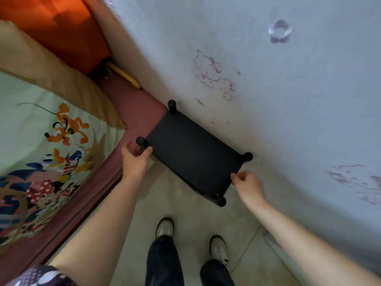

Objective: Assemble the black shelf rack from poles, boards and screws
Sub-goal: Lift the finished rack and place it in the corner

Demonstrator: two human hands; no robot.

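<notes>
While you stand over it, the black shelf rack (193, 155) sits upright on the floor (169, 203), its long far side against the wall (288, 100), one short end just beside the bed (51, 151). You see it from above: flat black top board (198, 159) and four round pole caps at the corners, far-left cap (172, 104), near-left cap (141, 140), far-right cap (247, 156), near-right cap (221, 201). Lower boards barely show under the near edge, too dark to count.

Your left hand (135, 159) is at the rack's near-left corner, just below the near-left cap. Thumb out toward the bed, fingers (148, 151) spread and loosely bent, tips touching the corner of the top board. Not a closed grip as far as can be seen.

Your right hand (247, 184) is at the right short end of the top board, between the far-right and near-right caps. Its fingers (237, 176) are curled in, tips touching the board edge; whether they actually pinch it, cannot tell.

Both forearms are bare. Your two shoes (165, 226) and dark trouser legs (162, 261) are on the floor, near the rack's long near side.

Bed carries a cartoon-print cover (41, 141) and a tan pillow (41, 65). Orange curtain (68, 27) hangs at the top left. Wall has faded cartoon stickers (208, 69) and a flower sticker (280, 31). A yellow stick-like thing (123, 76) lies in the gap between bed and wall.
</notes>
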